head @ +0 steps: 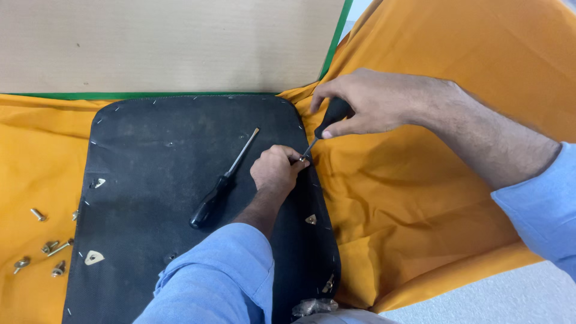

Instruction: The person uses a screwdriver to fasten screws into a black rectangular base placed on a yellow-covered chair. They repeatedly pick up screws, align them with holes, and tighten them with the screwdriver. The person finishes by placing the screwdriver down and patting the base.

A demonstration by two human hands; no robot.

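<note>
A black fabric-covered panel point(156, 174) lies flat on an orange cloth point(420, 198). My right hand point(372, 102) grips the black handle of a screwdriver point(327, 123), whose shaft slants down to the panel's right edge. My left hand point(276, 171) pinches a small screw point(302, 159) at the screwdriver's tip. A second screwdriver point(225, 180) with a black handle lies loose on the panel, just left of my left hand.
Several loose screws and bolts point(48, 249) lie on the cloth at the lower left. Metal brackets point(93, 258) sit at spots on the panel. A cardboard sheet with green edging point(168, 45) lies behind. A crumpled plastic bag point(312, 307) rests at the bottom edge.
</note>
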